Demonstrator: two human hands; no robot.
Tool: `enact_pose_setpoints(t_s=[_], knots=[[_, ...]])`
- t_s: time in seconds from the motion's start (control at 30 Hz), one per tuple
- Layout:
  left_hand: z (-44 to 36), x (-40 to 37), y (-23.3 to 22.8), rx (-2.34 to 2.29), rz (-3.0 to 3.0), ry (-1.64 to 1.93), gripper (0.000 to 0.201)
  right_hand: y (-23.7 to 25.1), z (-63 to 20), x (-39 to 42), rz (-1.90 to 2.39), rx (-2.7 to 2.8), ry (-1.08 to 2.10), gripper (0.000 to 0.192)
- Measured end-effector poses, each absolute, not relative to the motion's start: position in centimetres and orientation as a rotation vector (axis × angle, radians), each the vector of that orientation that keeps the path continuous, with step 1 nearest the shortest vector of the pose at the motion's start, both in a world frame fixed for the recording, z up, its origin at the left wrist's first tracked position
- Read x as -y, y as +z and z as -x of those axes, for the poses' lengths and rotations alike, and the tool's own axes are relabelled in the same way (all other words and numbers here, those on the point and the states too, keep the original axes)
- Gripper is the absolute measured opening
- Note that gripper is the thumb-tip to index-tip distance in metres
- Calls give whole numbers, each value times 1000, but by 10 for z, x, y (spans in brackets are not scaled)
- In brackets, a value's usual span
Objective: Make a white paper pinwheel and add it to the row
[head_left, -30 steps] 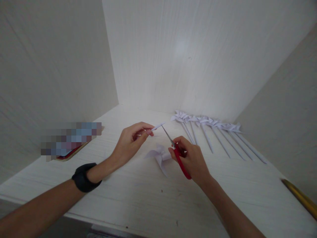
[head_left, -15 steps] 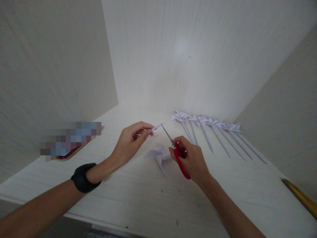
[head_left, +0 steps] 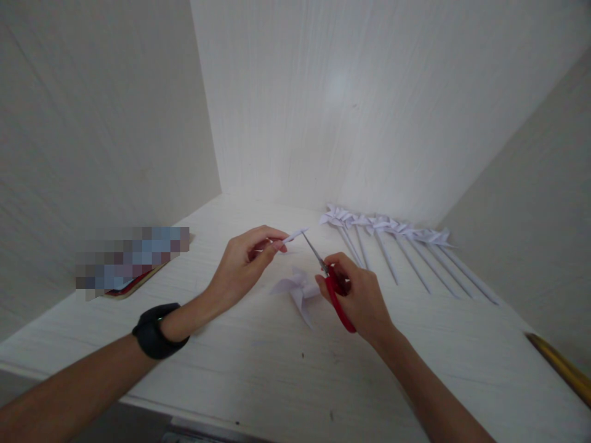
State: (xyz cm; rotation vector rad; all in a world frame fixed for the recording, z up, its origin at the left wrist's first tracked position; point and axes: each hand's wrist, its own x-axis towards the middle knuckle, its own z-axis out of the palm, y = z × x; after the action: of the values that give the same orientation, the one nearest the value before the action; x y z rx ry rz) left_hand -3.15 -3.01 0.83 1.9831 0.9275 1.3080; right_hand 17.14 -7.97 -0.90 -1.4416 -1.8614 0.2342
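Between the thumb and fingers of my left hand (head_left: 252, 255) is a thin rolled white paper stick (head_left: 295, 235), its free end pointing right. My right hand (head_left: 355, 292) is closed round the red handles of a pair of scissors (head_left: 340, 307). The blade tips meet the stick's free end; whether they touch it or cut into it I cannot tell. Below the two hands a white paper pinwheel (head_left: 299, 292) lies on the white surface, partly behind the scissors hand.
Several finished-looking paper pinwheels on sticks (head_left: 401, 231) lie in a row along the back wall at right. A blurred-out flat object (head_left: 133, 264) rests by the left wall. A gold-coloured item (head_left: 558, 366) lies at the right edge. White panels enclose the surface on three sides.
Almost nothing differs. Both hands, the paper stick and the scissors keep nearly the same place, with the blade tips still at the stick's end.
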Motion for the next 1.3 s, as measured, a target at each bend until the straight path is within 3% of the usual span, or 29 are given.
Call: enact_pose_setpoints(t_s=[1.3], knots=[[31,31,12,-894,-1895,1370,18,-12,-175,79,1451,1876,228,16]])
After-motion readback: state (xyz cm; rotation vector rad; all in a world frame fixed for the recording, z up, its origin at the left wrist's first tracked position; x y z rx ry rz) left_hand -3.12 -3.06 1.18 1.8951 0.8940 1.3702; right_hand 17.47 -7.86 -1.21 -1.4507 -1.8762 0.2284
